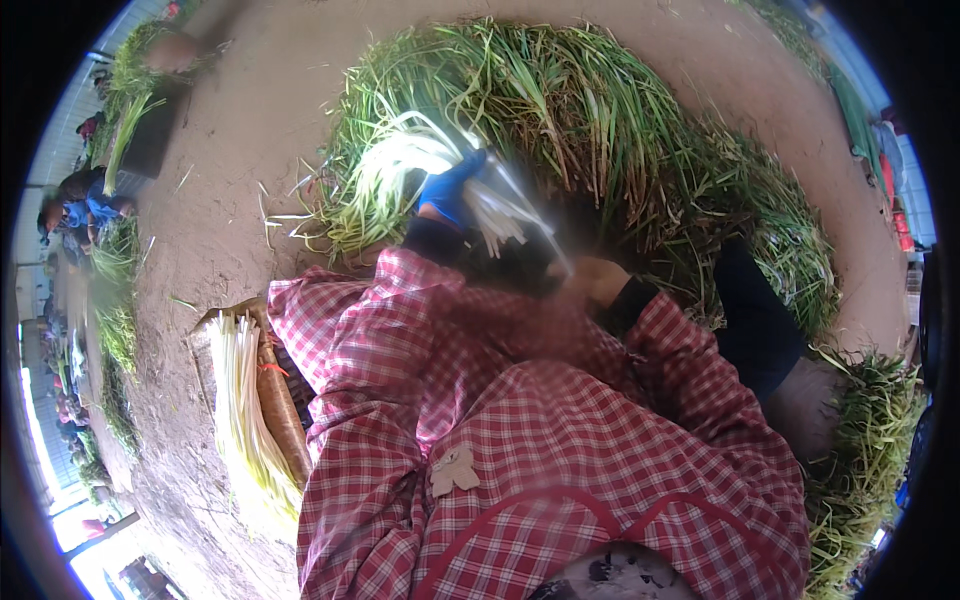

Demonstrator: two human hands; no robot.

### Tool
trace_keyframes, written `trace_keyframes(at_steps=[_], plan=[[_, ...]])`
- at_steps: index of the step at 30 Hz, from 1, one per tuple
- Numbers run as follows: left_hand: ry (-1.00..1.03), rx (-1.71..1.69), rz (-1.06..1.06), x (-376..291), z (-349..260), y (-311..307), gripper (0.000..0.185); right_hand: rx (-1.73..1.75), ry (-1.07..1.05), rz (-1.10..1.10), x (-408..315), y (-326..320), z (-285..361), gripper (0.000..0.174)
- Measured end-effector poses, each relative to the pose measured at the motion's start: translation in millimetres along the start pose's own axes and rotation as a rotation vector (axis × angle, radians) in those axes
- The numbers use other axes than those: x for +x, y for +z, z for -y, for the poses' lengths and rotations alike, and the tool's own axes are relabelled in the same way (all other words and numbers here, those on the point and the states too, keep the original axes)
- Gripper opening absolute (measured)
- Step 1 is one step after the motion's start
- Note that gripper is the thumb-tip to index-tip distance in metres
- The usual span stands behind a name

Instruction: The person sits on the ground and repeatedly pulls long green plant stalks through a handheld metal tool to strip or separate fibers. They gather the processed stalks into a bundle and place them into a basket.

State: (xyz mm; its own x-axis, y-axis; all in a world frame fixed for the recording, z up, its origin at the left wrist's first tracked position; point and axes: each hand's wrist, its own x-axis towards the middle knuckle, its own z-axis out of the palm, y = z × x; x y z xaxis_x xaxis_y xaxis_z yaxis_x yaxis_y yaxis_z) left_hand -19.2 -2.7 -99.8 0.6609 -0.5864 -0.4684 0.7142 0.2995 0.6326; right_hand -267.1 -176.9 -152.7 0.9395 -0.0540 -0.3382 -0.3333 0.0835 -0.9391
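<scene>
My left hand (451, 189), in a blue glove, is closed around a bunch of long pale stalks (412, 150) with white ends, perhaps garlic shoots or chives. The bunch droops to the left over the heap, and its cut ends point down to the right. Close in front of my body is my right hand (592, 279), blurred and without a blue glove. Its fingers are at the lower end of one pale stalk (529, 202) that slants down from the bunch; whether they grip it is unclear. A big heap of green leafy stalks (600, 112) lies beyond both hands.
A bundle of trimmed pale stalks (251, 420) lies beside a brown rolled or folded edge (281, 405) at my left. More greens (862, 465) lie at the right. Across the dirt floor (217, 165), a person in blue (94, 206) sits by another row of greens (116, 292).
</scene>
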Motion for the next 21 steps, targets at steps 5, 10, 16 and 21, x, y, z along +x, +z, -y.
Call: trace_keyframes(at_steps=[5,10,16,21], plan=[[0.118,0.078,0.118,-3.8,44.9,-21.3,0.033,0.134,-0.344,-0.513,-0.8,19.7,99.6,0.021],[0.264,0.078,0.294,-13.8,97.1,-26.0,0.033,-1.300,-0.091,-0.316,7.0,44.0,86.3,0.029],[0.142,-0.263,0.199,-22.0,107.8,-1.3,0.023,0.254,-0.254,-0.617,7.0,74.2,51.1,0.053],[0.188,-0.327,0.130,-58.7,2.7,23.5,0.012,0.333,-0.414,-0.421,47.2,48.5,61.5,0.049]])
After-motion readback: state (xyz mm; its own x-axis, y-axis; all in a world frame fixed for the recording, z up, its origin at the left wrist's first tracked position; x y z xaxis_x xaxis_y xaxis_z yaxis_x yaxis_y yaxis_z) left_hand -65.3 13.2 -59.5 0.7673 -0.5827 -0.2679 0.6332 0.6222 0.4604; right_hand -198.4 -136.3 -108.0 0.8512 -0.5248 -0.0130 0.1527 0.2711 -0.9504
